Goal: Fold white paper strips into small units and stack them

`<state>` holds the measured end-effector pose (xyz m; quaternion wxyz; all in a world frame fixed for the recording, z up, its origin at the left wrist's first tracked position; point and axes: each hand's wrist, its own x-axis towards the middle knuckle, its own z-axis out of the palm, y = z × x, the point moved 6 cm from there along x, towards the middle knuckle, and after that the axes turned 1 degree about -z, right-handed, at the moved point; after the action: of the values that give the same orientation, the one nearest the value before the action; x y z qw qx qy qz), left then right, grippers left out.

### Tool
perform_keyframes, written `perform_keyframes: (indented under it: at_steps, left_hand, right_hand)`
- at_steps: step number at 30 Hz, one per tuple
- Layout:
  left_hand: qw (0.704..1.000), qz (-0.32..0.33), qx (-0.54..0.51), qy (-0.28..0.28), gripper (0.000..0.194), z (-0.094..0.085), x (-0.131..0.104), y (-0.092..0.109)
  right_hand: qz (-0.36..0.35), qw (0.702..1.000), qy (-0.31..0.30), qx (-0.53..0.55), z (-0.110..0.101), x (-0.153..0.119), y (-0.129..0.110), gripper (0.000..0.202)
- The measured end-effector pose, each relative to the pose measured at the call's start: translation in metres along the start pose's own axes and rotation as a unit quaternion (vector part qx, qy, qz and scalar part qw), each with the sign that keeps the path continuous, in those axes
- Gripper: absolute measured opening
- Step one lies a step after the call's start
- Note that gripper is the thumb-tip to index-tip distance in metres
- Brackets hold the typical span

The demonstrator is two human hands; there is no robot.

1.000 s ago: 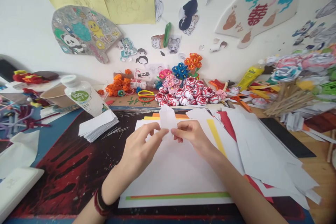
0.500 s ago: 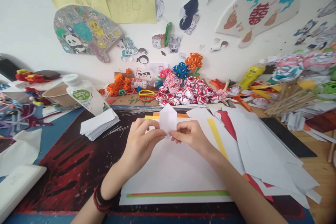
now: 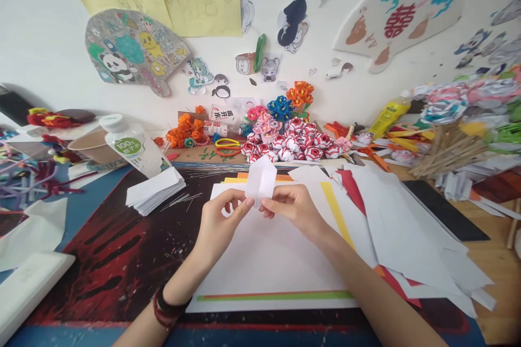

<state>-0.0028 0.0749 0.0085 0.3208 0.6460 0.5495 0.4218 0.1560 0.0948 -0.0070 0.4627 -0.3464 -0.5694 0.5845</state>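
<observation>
A small folded piece of white paper (image 3: 261, 178) with a pointed top stands upright between my two hands, a crease running down its middle. My left hand (image 3: 223, 214) pinches its lower left corner between thumb and fingers. On the lower right, my right hand (image 3: 291, 203) grips the paper the same way, thumb in front and fingers curled behind. Both thumbs nearly meet at the bottom edge. Below the hands lies a large white sheet (image 3: 277, 260), with a green and orange strip (image 3: 277, 296) along its near edge.
To the left are a stack of white paper slips (image 3: 156, 190), thin wires (image 3: 181, 201) and a white bottle (image 3: 134, 143). Red-and-white paper flowers (image 3: 301, 141) sit at the back. Loose white sheets (image 3: 411, 227) and a black strip (image 3: 448, 211) spread out on the right.
The folded paper has tilted and turned slightly, so its crease shows more. My left thumb and fingers have shifted to its lower left corner, closer to the bottom edge.
</observation>
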Motion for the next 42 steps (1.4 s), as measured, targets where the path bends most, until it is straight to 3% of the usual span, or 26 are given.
perform_keyframes:
  at_steps: [7, 37, 42]
  left_hand:
    - [1.0, 0.004, 0.001, 0.026, 0.024, -0.0008, -0.0012, 0.0007]
    - [1.0, 0.006, -0.004, 0.022, 0.028, 0.0034, -0.0033, 0.0021]
    - [1.0, 0.013, 0.004, 0.017, 0.03, 0.005, -0.0046, 0.0042]
  right_hand:
    - [0.021, 1.0, -0.013, 0.005, 0.0033, -0.0007, 0.0016, 0.017]
    - [0.051, 0.998, -0.033, 0.022, 0.0084, -0.0024, 0.0096, 0.026]
    - [0.043, 0.999, -0.012, 0.005, 0.0064, -0.0023, 0.0084, 0.021]
